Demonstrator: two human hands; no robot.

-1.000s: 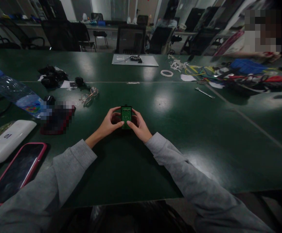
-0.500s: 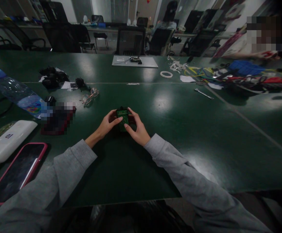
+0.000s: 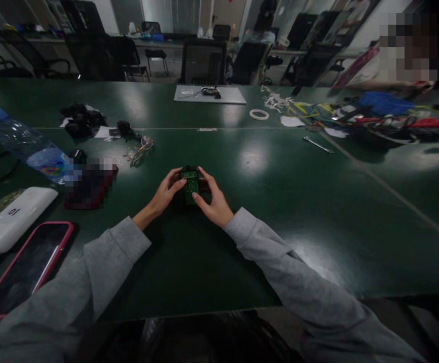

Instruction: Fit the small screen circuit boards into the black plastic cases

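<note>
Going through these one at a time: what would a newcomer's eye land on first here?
Probably the green circuit board near the middle of the picture, held between the left hand and the right hand. Next might come the pink-rimmed phone at lower left, with a blue-capped clear bottle farther up that side. The colourful heap of cables at far right also stands out.

running dim all over, gleaming in soft white patches off the green tabletop [image 3: 204, 272], sinking into shadow below its near edge, smearing and stretching toward the sides, black and broken into coarse pixel blocks at upper right.
</note>
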